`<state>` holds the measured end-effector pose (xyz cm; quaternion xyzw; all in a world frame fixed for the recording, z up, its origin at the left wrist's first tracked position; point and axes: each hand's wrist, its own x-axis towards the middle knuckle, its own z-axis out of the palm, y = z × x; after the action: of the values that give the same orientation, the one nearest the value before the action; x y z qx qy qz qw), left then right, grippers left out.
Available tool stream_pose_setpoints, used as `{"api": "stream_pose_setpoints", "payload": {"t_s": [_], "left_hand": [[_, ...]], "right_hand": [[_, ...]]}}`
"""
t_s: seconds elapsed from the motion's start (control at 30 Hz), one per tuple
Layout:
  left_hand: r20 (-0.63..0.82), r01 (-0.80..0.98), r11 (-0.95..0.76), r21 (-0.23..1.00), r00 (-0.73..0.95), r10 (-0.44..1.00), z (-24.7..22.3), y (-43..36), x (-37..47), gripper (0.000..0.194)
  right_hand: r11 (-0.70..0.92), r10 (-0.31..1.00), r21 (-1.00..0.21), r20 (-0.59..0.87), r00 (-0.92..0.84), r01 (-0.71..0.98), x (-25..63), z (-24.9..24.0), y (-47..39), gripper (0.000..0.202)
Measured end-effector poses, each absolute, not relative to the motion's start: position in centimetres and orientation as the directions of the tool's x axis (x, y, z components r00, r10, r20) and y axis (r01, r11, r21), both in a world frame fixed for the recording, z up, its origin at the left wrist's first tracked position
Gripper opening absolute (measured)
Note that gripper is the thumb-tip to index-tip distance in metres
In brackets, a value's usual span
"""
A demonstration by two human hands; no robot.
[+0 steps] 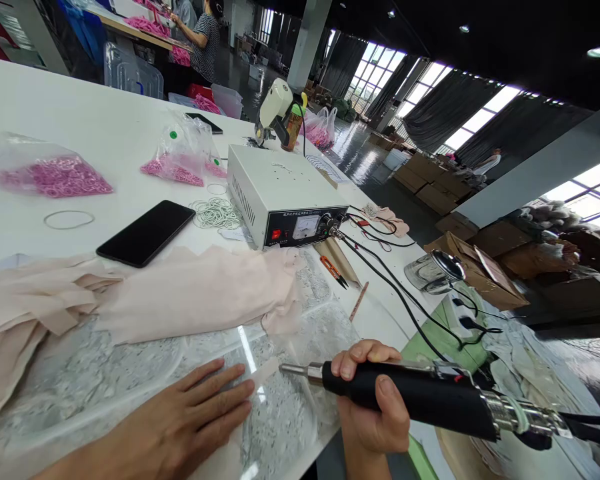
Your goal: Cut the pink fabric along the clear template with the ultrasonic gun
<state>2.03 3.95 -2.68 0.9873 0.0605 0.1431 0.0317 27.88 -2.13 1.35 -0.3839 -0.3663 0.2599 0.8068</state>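
My right hand (373,400) is wrapped round a black ultrasonic handpiece (410,393) with a metal tip. The tip points left and ends beside a narrow pale fabric strip (266,371); whether it touches the strip I cannot tell. My left hand (195,407) lies flat with fingers stretched out, its fingertips at the strip's left end. Under both is a clear sheet over a grey speckled surface (280,413). Beyond the left hand lies a stack of pale pink fabric pieces (195,293). More pale pink fabric (25,320) is heaped at the left.
A white control box (285,190) stands behind the fabric, its black cables (395,287) running to the handpiece. Nearby are orange thread snips (333,270), a phone (147,232), green elastic bands (217,213), bags of pink bands (55,175) and a glass jar (433,270). People work farther back.
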Motion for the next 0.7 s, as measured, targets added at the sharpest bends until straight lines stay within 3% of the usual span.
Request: {"api": "stream_pose_setpoints", "payload": {"t_s": [0.7], "left_hand": [[0.311,0.112,-0.993,0.026,0.943,0.115,-2.56,4.04,2.14,0.067]], "right_hand": [[0.568,0.715,-0.810,0.397,0.575,-0.146,27.62,1.56,-1.52,0.010]]}}
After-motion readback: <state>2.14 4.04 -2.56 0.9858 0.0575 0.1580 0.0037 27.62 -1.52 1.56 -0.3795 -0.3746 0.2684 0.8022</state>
